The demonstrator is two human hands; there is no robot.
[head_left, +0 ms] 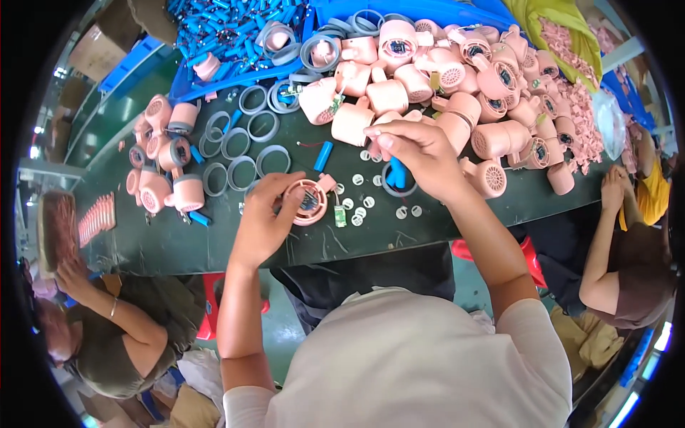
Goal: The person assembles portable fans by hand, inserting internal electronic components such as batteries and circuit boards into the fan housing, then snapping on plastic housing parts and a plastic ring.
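My left hand (267, 214) grips a round pink fan housing (308, 202), its open side up with dark parts inside. A small green circuit board (340, 215) hangs beside that housing on the table. Farther right, my right hand (421, 153) is raised with thumb and forefinger pinched together; what they hold, if anything, is too small to make out. Just beyond those fingertips lies a pink housing (352, 125) of the pile. Beneath the right hand, blue cylindrical batteries (397, 173) lie in a grey ring. Another blue battery (324, 155) with a thin wire lies between my hands.
Small white discs (359, 212) dot the dark green table (342, 246). Grey rings (235, 143) and pink housings (153, 189) lie leftward. A blue bin (235, 36) of batteries and a large housing pile (435, 78) stand beyond. Co-workers' hands (75, 277) (612, 189) are at both sides.
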